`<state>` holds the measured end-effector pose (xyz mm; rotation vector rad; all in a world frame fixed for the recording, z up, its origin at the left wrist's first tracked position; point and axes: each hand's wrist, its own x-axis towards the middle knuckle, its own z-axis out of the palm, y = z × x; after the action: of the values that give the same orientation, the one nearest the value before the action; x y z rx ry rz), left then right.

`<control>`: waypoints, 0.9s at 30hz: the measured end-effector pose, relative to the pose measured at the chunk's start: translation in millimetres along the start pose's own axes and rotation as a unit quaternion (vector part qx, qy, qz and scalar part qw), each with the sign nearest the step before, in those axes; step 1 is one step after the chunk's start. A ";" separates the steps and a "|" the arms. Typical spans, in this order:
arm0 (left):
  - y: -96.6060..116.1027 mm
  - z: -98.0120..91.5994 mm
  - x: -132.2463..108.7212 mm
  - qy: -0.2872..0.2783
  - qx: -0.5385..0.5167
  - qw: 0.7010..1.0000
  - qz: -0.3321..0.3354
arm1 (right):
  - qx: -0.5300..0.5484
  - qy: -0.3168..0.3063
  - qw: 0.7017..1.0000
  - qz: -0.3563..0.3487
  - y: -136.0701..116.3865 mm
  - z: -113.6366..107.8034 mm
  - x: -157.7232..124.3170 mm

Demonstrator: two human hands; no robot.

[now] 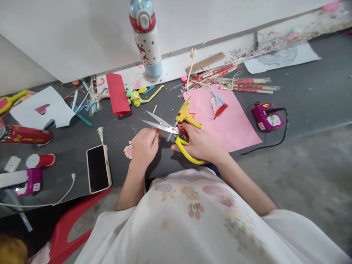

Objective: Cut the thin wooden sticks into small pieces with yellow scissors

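Yellow-handled scissors (173, 130), blades (162, 127) parted, in curled right fingers (190, 130); left fingers (153, 137) pinched narrow, contents hard to tell

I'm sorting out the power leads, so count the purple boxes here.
2. One purple box is right of the pink paper, with a black cord; another purple box is left of the phone, partly covered. Others may be hidden.

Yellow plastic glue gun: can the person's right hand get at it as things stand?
Probably yes, but not freely: the glue gun lies just beyond the right hand with nothing seen between them, yet that hand holds the yellow-handled metal scissors, which would likely need setting down first.
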<state>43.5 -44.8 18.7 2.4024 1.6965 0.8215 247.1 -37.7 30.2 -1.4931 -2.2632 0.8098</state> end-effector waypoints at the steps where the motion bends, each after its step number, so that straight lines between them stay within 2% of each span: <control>1: 0.6 -1.0 -0.1 -0.001 -0.008 1.000 0.002 | -0.002 0.003 1.000 -0.007 0.5 -0.5 -0.7; 11: 7.7 -10.3 1.1 -0.043 -0.059 0.997 -0.016 | 0.010 0.013 0.999 -0.034 -0.9 -4.9 -3.9; 18: 9.0 -11.5 0.7 -0.039 0.001 0.999 0.023 | 0.003 -0.013 1.000 0.001 -3.2 -4.8 -3.2; 27: 3.9 -0.4 1.0 -0.058 0.045 0.997 0.009 | 0.017 -0.037 0.996 0.074 -2.5 3.6 0.8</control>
<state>46.8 -45.4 21.0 2.4736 1.7051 0.6063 243.0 -38.7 28.8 -1.6568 -2.1989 0.9542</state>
